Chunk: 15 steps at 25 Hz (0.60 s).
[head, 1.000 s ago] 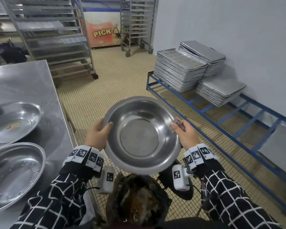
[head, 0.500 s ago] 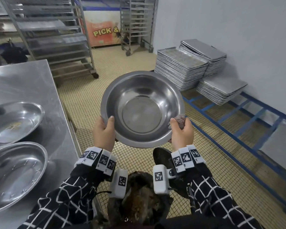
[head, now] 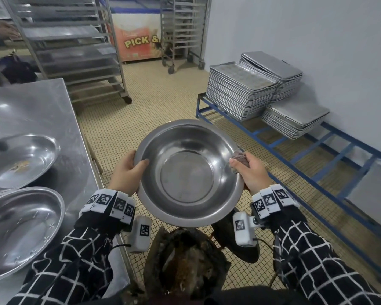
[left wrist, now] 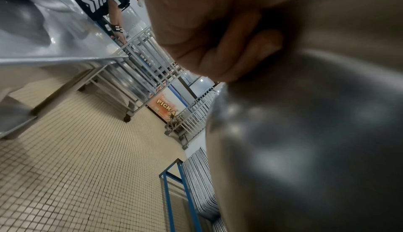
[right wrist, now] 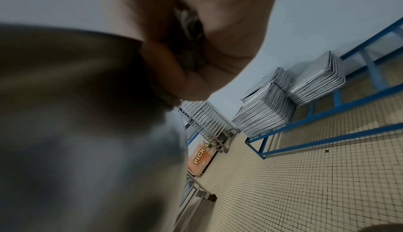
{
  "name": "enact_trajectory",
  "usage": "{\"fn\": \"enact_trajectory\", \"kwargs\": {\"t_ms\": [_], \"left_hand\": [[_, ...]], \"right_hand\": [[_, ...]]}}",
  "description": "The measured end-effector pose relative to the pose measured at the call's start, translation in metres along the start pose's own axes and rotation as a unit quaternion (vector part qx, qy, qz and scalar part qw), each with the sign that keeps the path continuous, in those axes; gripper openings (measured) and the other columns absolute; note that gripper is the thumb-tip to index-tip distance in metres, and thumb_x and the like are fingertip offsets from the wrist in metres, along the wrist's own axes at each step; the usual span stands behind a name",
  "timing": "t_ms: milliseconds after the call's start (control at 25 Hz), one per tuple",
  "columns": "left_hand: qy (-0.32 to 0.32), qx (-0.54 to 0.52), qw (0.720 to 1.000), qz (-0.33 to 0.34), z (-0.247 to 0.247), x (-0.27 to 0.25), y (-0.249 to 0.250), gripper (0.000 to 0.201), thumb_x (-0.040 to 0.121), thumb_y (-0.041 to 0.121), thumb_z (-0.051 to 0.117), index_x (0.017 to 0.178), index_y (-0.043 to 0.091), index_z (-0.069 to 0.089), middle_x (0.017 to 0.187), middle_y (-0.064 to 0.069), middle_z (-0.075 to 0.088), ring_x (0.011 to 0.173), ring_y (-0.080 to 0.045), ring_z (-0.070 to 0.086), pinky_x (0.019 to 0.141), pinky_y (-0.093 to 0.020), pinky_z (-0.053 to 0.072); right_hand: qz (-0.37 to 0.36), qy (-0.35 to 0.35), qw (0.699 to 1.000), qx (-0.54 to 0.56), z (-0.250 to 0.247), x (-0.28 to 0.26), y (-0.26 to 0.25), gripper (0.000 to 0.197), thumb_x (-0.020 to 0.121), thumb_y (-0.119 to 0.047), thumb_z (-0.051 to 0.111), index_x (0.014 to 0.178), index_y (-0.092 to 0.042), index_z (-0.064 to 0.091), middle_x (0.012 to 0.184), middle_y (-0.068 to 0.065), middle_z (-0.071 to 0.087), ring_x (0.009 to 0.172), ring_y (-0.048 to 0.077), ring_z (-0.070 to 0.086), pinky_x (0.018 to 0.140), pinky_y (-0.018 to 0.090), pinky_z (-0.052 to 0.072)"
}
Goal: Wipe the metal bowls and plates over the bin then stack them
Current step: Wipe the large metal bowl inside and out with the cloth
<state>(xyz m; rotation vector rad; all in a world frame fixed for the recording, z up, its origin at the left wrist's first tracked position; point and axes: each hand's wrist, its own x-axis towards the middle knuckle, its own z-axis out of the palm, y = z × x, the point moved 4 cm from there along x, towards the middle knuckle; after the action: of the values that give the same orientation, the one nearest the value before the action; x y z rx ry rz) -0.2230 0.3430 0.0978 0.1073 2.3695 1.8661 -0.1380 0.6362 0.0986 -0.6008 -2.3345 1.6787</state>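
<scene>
Above the bin (head: 185, 265), we hold the metal bowl (head: 188, 172) tilted toward us: our left hand (head: 125, 170) grasps its rim, our right hand (head: 250, 170) pinches a cloth (head: 239, 158) against the opposite rim. Wiping appears under way; next, stacking by the plates (head: 20, 230) on the worktop (head: 31, 106).

head view looks down from above; both wrist views look up close beneath the bowl (head: 189, 172), sharing the floor (left wrist: 76, 166).
</scene>
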Motion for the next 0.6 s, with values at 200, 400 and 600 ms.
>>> {"fn": "enact_trajectory", "kwargs": {"t_ms": [200,400,600], "left_hand": [[0.123,-0.043,0.991,-0.013,0.009,-0.001,0.002,0.005,0.096,0.022,0.052,0.091,0.024,0.053,0.091,-0.006,0.063,0.077,-0.023,0.064,0.059,-0.031,0.050],[0.144,-0.080,0.986,0.012,0.027,-0.008,0.020,0.009,0.098,0.022,0.048,0.092,0.017,0.045,0.087,-0.002,0.055,0.075,-0.019,0.061,0.057,-0.030,0.055],[0.038,-0.154,0.987,0.003,0.046,-0.019,0.029,0.009,0.099,0.018,0.048,0.105,0.015,0.044,0.100,-0.006,0.061,0.080,-0.018,0.070,0.062,-0.028,0.059]], "right_hand": [[0.019,0.110,0.990,0.087,0.023,-0.014,-0.010,0.016,0.090,-0.032,0.061,0.099,-0.019,0.059,0.093,-0.001,0.063,0.086,0.015,0.063,0.068,0.027,0.052],[0.021,0.146,0.971,0.187,0.039,-0.020,-0.026,0.022,0.089,-0.029,0.063,0.107,-0.018,0.056,0.092,0.002,0.063,0.065,0.009,0.061,0.051,0.018,0.049],[0.016,0.172,0.964,0.202,0.030,-0.018,-0.026,0.021,0.088,-0.021,0.063,0.108,-0.017,0.057,0.093,0.003,0.062,0.069,0.012,0.061,0.050,0.017,0.048]]}}
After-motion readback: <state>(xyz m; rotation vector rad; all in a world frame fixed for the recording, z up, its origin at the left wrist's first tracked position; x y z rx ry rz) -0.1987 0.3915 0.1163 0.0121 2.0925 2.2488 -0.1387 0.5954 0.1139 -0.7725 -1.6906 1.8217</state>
